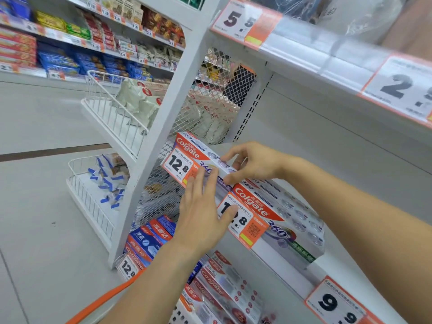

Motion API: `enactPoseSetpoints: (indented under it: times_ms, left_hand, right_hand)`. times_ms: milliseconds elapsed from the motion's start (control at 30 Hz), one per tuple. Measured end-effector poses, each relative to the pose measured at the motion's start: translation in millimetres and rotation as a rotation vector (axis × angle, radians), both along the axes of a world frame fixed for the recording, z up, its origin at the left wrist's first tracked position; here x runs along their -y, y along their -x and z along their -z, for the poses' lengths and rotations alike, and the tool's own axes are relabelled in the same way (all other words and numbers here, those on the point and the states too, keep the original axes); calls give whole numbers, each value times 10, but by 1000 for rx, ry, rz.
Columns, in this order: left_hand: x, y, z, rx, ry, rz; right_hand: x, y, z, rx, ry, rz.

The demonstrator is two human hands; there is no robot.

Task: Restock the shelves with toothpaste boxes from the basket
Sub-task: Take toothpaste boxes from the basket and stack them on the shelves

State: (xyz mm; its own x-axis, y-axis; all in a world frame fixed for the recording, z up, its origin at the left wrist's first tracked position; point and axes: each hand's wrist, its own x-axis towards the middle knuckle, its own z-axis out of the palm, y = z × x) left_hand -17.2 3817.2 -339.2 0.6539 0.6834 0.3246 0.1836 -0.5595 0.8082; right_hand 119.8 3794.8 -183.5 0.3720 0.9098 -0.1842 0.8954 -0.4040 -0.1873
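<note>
Toothpaste box [201, 155] is being settled onto the middle shelf [350, 265], at its far-left end just beside the mesh side panel [210, 106], and both hands are working on it. Right hand [252, 161] is pinching the box's near end between thumb and curled fingers, while left hand [201, 216] is lying flat with fingers straight and together, pressing against the shelf's front edge and price tags [178, 166]. Doing this well, I'd judge, is a matter of sliding the box back until its front face is sitting flush with the neighbouring stack of boxes [280, 220] just right of it, keeping the tags unbent. Its long axis is running along the shelf's front edge, logo end pointing away toward the mesh panel. Below the shelf, an orange basket handle [105, 298] is showing, with more boxes [224, 291] beside it.
</note>
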Motion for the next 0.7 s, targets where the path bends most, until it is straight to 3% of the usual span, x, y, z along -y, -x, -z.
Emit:
enactPoseSetpoints:
  times_ms: [267, 467, 700]
  left_hand:
    - [74, -33, -44, 13, -127, 12]
    - [177, -63, -92, -17, -237, 64]
    - [216, -94, -59, 19, -230, 70]
  right_hand:
    - [479, -15, 101, 135, 8, -86]
    - [1084, -272, 276, 177, 140, 8]
    - [1240, -258, 485, 149, -45, 14]
